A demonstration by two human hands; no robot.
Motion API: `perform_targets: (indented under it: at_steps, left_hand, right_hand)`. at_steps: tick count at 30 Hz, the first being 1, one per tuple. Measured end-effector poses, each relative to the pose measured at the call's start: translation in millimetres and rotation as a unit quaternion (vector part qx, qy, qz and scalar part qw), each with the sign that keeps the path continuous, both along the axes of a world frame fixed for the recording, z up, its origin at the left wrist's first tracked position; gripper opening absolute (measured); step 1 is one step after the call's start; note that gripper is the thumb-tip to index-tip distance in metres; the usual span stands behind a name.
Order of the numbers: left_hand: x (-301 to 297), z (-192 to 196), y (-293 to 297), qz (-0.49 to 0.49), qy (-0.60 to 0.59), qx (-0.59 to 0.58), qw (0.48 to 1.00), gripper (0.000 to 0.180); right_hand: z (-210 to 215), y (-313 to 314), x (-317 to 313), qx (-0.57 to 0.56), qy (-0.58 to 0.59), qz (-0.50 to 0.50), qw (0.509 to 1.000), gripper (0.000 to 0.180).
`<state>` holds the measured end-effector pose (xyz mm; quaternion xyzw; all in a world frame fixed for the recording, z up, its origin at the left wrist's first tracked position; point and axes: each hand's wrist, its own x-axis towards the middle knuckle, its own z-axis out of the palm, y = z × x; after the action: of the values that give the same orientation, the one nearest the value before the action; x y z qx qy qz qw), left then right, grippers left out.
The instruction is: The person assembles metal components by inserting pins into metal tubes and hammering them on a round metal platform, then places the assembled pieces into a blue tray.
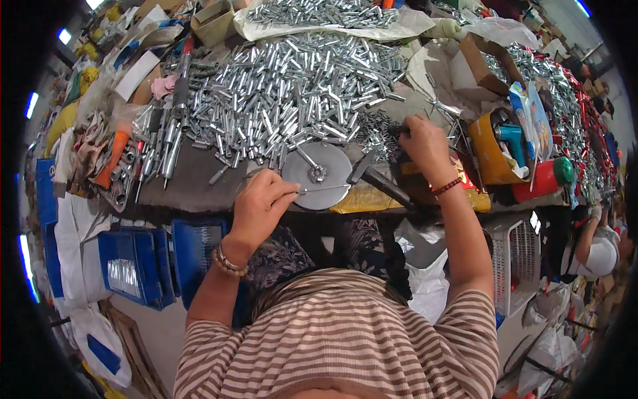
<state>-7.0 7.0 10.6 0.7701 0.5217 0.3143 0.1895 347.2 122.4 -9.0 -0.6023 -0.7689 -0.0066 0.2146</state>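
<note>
My left hand (260, 205) pinches a thin metal rod (325, 191), which lies across the lower part of a round grey metal disc (325, 169). On the disc, a silvery pin stands or leans on a small round fitting at its middle; which, I cannot tell. My right hand (425, 143) is curled at the edge of a pile of small dark metal pieces (380, 130), and its fingertips are partly hidden. A hammer (385, 185) lies between the disc and my right forearm, its head close to the disc. Beyond both hands spreads a large heap of shiny metal tubes (286, 93).
Screwdriver-like tools (174, 126) and wrenches (121, 179) lie at the left. On the right stand a yellow container (488, 149), a red canister with a green lid (548, 179) and a cardboard box (478, 66). Blue bins (133, 266) sit below the table edge. Another person works far right.
</note>
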Motion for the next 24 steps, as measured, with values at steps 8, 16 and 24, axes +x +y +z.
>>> perform_targets:
  at_steps: [8, 16, 24]
  left_hand:
    - [-0.4, -3.3, 1.4, -0.009, -0.009, 0.021, 1.0, 0.014]
    - [-2.6, -9.6, 1.2, -0.012, -0.003, 0.053, 0.999, 0.013]
    - [-6.6, -12.1, -0.3, -0.007, 0.032, 0.06, 0.998, 0.009]
  right_hand:
    - [14.4, -8.5, 20.1, 0.012, 0.013, -0.014, 1.0, 0.023]
    - [61.8, -67.7, -94.3, -0.021, 0.177, 0.178, 0.968, 0.018]
    - [36.9, -80.8, -161.8, -0.097, 0.301, 0.279, 0.907, 0.04]
